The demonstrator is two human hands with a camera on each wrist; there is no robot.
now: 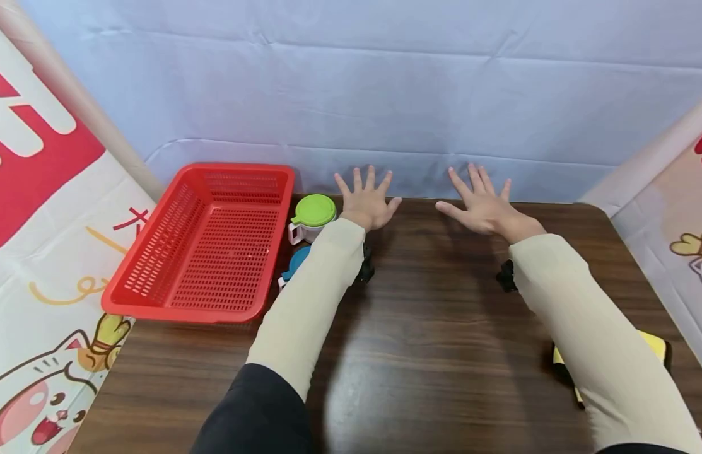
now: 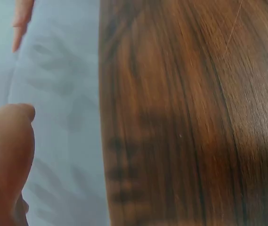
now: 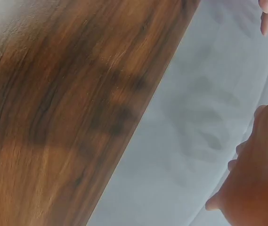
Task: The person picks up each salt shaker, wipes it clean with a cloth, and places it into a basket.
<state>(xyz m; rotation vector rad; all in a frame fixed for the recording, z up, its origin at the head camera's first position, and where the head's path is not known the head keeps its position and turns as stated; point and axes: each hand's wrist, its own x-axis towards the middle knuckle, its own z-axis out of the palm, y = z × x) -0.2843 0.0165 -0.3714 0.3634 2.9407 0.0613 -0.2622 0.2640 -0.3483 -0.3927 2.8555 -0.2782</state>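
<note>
Both hands are out over the far edge of the dark wood-grain table [image 1: 430,353], the left hand [image 1: 366,205] and the right hand [image 1: 481,205] well apart, fingers splayed wide toward the pale blue cloth backdrop [image 1: 385,94], and neither has hold of a thing! Whether the fingertips touch that cloth, the head view can't settle; the wrist views catch only part of each hand, with shadows falling across fabric and wood. Over to the left, the cup with the round lime-green lid and pale handle [image 1: 315,210] stands just beside the left hand, between it and the red rectangular slotted plastic basket [image 1: 180,314]. Nearer the person, a blue-lidded cup [image 1: 298,258] peeks out, half hidden by the left sleeve. Away right, a yellow, black-edged item [image 1: 656,347] lies partly under the right forearm, too covered to identify. So how far along? Both cups are outside the basket, neither in a hand, so no handling looks under way; it reads as a pause, and whether any work is finished or all of it remains, these views can't say.
</note>
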